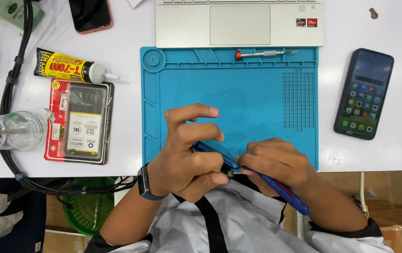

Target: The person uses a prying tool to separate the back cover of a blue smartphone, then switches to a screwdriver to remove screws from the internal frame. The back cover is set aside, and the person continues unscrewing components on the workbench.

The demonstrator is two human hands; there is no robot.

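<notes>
My left hand grips a thin blue phone held on edge over the near side of the blue work mat. My right hand holds a blue pen-like tool, whose tip meets the phone's right end. A dark wristband sits on my left wrist. Most of the phone is hidden by my fingers.
A silver screwdriver with a red cap lies along the mat's far edge. A laptop is behind it. A lit phone rests at right. At left are a glue tube, a packaged battery, a clear bottle and a black cable.
</notes>
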